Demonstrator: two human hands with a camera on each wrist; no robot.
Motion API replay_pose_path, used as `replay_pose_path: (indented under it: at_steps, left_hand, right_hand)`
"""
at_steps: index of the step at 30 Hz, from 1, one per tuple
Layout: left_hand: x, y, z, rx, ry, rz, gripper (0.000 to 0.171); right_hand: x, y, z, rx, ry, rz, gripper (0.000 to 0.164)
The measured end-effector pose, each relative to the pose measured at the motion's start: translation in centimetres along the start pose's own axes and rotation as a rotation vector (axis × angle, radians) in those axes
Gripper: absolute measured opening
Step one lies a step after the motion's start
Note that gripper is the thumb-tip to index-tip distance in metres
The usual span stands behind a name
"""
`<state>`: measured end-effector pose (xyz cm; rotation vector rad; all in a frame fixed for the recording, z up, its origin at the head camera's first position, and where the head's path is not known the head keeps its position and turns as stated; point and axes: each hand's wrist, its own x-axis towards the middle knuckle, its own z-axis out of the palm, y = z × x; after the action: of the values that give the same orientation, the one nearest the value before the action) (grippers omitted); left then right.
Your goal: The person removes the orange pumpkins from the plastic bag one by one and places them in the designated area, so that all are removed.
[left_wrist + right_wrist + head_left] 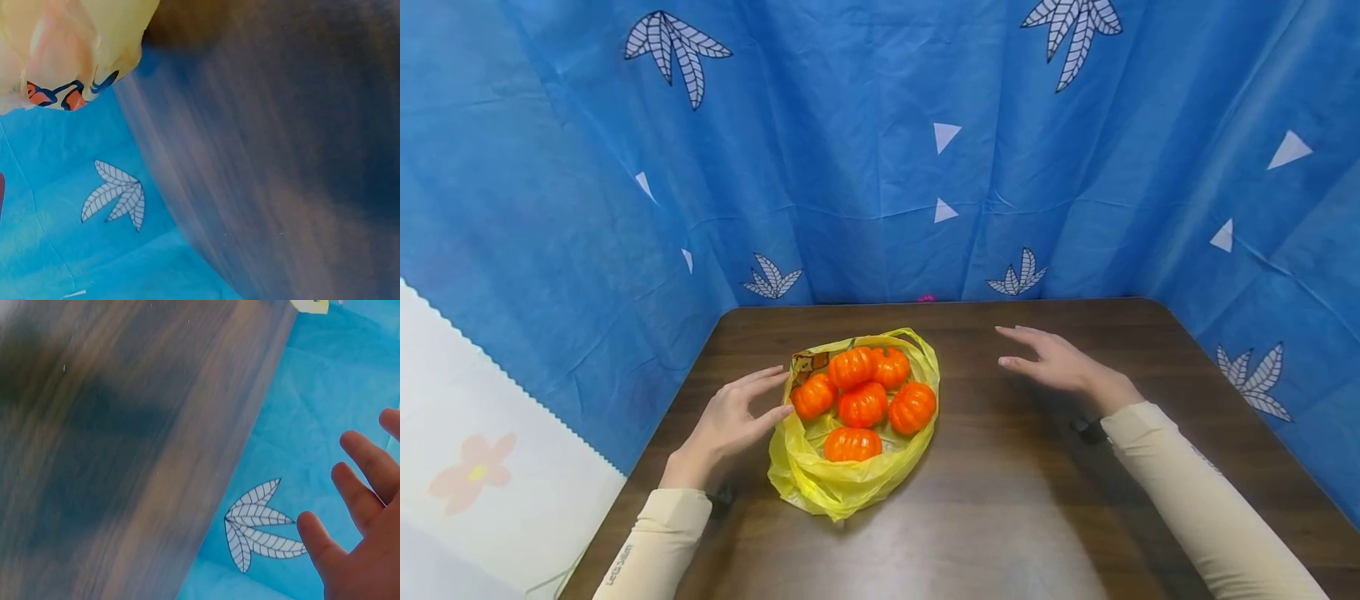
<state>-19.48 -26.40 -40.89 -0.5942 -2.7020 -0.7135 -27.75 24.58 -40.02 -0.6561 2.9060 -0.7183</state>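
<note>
A yellow plastic bag (842, 487) sits on the table with its mouth spread wide. Several small orange pumpkins (862, 405) lie inside, a few of them piled at the back. My left hand (730, 425) is beside the bag's left rim, fingers extended, fingertips right at the edge. In the left wrist view the bag (81, 44) shows its printed side at the top left. Off to the right, well apart from the bag, my right hand (1060, 362) hovers over the table holding nothing. Its fingers (359, 494) are spread in the right wrist view.
The dark wooden table (970, 517) ends at the back against a blue curtain (880, 150) with white leaf prints. More of the curtain hangs close along both sides. A white cloth with a flower print (478, 471) is at the left.
</note>
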Motion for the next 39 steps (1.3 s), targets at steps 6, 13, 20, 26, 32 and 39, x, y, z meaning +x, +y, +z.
replay_pose_path:
  at_steps: [6, 13, 20, 26, 32, 39]
  left_hand:
    - [-1.0, -0.1, 0.5, -0.053, 0.074, 0.063, 0.049]
    - [-2.0, -0.1, 1.2, -0.066, 0.158, 0.123, 0.044]
    - [-2.3, -0.2, 1.9, -0.135, 0.171, 0.164, 0.039]
    - [-2.8, -0.4, 2.3, -0.194, 0.171, 0.172, 0.041]
    - [-3.2, -0.6, 2.9, -0.201, 0.19, 0.17, 0.042]
    - [-3.3, -0.7, 3.4, -0.178, 0.271, 0.233, 0.04]
  right_hand:
    - [0.1, -0.6, 0.8, 0.044, -0.035, 0.029, 0.075]
    - [0.3, -1.1, 1.9, 0.075, -0.028, 0.001, 0.073]
    - [0.5, -2.0, 2.8, 0.111, -0.013, -0.042, 0.069]
    - [1.0, -2.7, 3.5, 0.144, 0.009, -0.107, 0.064]
    - [1.3, -3.2, 4.3, 0.168, 0.009, -0.118, 0.063]
    - [1.5, -4.5, 5.0, 0.214, 0.003, -0.14, 0.059]
